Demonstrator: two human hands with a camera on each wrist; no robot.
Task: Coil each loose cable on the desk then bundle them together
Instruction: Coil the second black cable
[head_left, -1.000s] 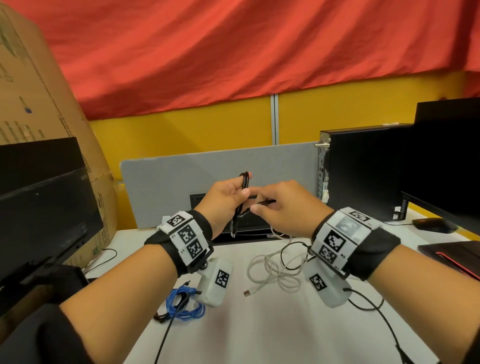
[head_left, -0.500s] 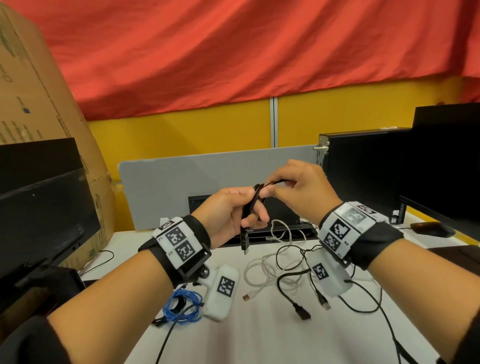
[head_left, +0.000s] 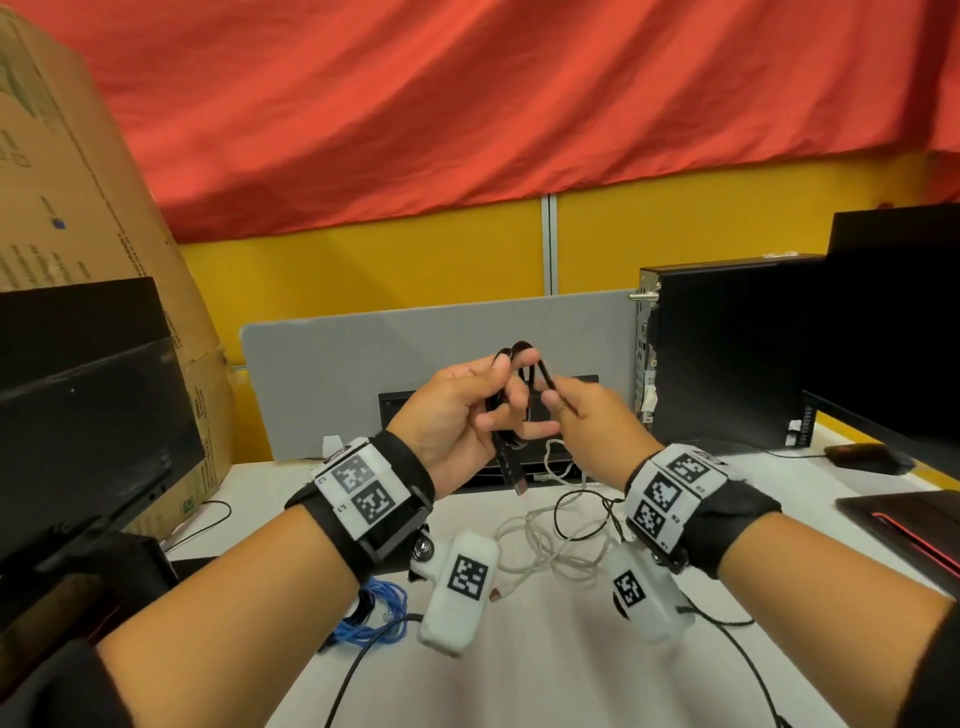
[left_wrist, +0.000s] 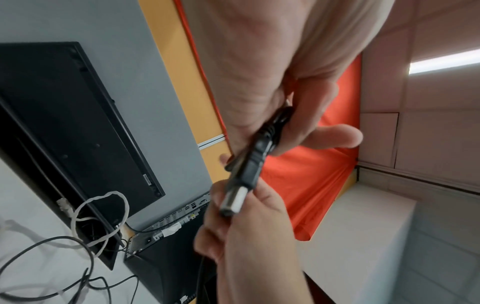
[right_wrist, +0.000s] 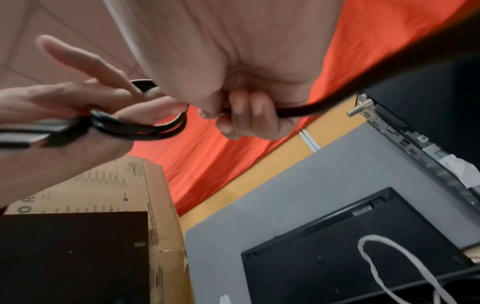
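My left hand (head_left: 483, 405) holds several loops of a black USB cable (head_left: 522, 358) above the desk (head_left: 545, 660), with its plug (head_left: 511, 473) hanging below the palm. Close beside it, my right hand (head_left: 563, 408) pinches a strand of the same cable. The left wrist view shows the plug (left_wrist: 245, 172) lying between my curled left fingers (left_wrist: 306, 127). In the right wrist view the loops (right_wrist: 145, 127) sit in the left hand, and the strand runs through my right fingers (right_wrist: 246, 117). A loose white cable (head_left: 550, 535), a thin black cable (head_left: 587, 519) and a coiled blue cable (head_left: 382, 613) lie on the desk.
A black keyboard (head_left: 400, 410) leans on the grey divider (head_left: 363, 364) behind my hands. A PC tower (head_left: 727, 353), a monitor and a mouse (head_left: 867, 460) stand at the right. Another monitor (head_left: 93, 415) and a cardboard box (head_left: 78, 208) are at the left.
My right hand has come down from above the coil to beside my left hand, laying the strand over as another loop. The black plug end has left the desk.
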